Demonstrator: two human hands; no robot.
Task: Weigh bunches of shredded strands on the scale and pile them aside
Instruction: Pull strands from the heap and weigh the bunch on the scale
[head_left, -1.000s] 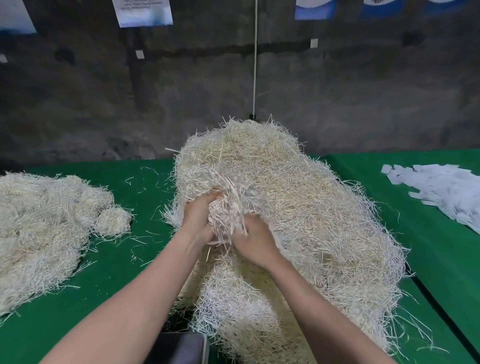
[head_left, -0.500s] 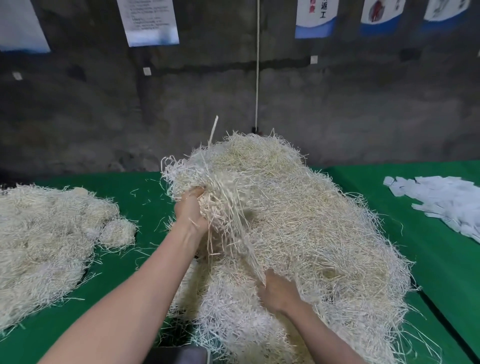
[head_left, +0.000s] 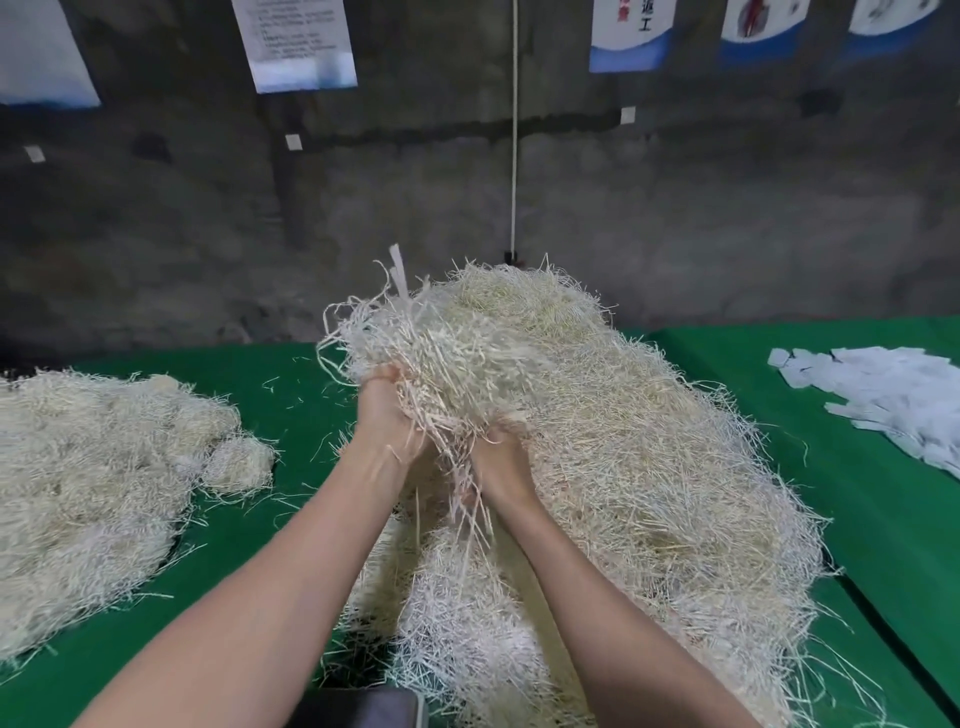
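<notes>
A big heap of pale shredded strands (head_left: 649, 467) covers the middle of the green table (head_left: 270, 519). Both hands hold a bunch of strands (head_left: 447, 364) lifted off the heap's left side. My left hand (head_left: 387, 421) grips the bunch from the left, and my right hand (head_left: 501, 457) grips it from below, with loose strands hanging down between the wrists. A second, flatter pile of strands (head_left: 88, 483) lies on the left of the table. The dark corner of the scale (head_left: 363, 709) shows at the bottom edge, between my forearms.
A spread of white paper slips (head_left: 883, 389) lies on the table at the far right. A dark seam (head_left: 893, 644) splits the green cloth on the right. A grey wall with hanging posters (head_left: 296, 41) and a white cord (head_left: 514, 130) stands behind the table.
My right hand has come back up from low on the heap to join the left under the bunch. The bunch is now lifted higher off the heap.
</notes>
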